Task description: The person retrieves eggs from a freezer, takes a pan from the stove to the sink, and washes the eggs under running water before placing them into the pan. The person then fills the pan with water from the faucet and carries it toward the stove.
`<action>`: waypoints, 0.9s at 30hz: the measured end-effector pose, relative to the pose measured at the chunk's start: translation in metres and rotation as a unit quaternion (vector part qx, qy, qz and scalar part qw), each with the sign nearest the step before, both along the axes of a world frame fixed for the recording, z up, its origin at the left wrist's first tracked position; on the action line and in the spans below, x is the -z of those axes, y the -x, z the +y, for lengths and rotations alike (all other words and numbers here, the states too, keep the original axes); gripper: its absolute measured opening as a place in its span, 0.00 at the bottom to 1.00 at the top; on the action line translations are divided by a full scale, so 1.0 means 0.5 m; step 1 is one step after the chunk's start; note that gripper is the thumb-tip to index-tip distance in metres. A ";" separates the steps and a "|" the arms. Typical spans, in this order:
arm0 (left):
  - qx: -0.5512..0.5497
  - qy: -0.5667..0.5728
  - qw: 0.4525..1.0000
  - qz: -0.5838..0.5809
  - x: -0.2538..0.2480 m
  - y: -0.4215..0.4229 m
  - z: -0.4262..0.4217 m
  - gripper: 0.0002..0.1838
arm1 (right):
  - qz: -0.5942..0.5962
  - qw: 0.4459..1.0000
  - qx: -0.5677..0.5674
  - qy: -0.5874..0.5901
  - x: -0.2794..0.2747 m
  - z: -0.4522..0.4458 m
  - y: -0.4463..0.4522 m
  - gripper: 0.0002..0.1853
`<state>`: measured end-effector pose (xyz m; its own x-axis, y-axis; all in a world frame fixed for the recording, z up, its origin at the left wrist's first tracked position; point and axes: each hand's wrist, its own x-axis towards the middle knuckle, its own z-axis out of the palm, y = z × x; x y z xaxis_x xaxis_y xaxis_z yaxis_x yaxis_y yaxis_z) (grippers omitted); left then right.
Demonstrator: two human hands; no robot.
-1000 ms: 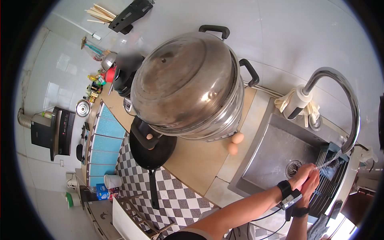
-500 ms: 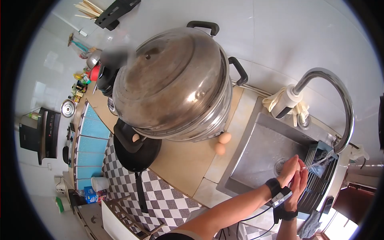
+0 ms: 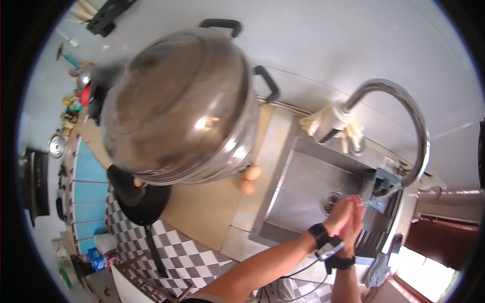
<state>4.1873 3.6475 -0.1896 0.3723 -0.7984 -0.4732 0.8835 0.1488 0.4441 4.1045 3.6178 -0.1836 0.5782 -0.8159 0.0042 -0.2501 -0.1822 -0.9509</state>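
My left hand (image 3: pixel 339 215) and my right hand (image 3: pixel 355 222) are laid palm against palm over the sink (image 3: pixel 308 187), near its drain (image 3: pixel 331 201). Their fingers look stretched out, and I see nothing held between them. Water runs from the curved metal faucet (image 3: pixel 422 136) onto the fingertips. Dark bands circle both wrists; the left one carries a small grey device (image 3: pixel 331 247) with a cable. A slatted drain rack (image 3: pixel 371 227) lies beside the right hand, with something bluish under the water stream.
A large lidded steel pot (image 3: pixel 177 106) stands on the counter (image 3: pixel 202 204). Two brown eggs (image 3: pixel 252 172) lie between it and the sink. A black frying pan (image 3: pixel 146 207) overhangs the counter edge. Gloves and a white bottle-like item (image 3: pixel 331 121) sit behind the sink.
The view has shifted, so the pot, eggs and sink appear farther left. My hands, curled and rubbing before, now lie flatter against each other under the water.
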 end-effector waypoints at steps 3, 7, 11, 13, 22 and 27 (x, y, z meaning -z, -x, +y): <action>0.054 -0.048 0.997 0.021 0.021 -0.010 0.007 0.14 | 0.059 0.991 -0.056 0.106 -0.048 0.008 -0.023 0.22; 0.062 0.023 0.997 0.040 0.034 -0.004 0.009 0.14 | 0.026 0.993 0.042 -0.111 -0.055 0.014 -0.024 0.19; 0.038 0.105 0.993 0.025 0.036 0.005 -0.006 0.07 | -0.011 0.996 0.071 -0.058 -0.004 -0.014 -0.020 0.24; 0.016 0.015 0.999 -0.033 0.016 0.000 -0.002 0.09 | -0.021 0.992 0.084 -0.088 -0.013 -0.007 -0.036 0.24; 0.084 -0.199 0.961 -0.172 0.003 -0.095 0.184 0.14 | 0.065 0.996 -0.050 -0.041 -0.023 0.105 -0.035 0.16; 0.086 -0.229 0.839 -0.486 0.021 -0.126 0.380 0.18 | 0.146 0.968 -0.033 -0.203 0.032 0.140 -0.007 0.12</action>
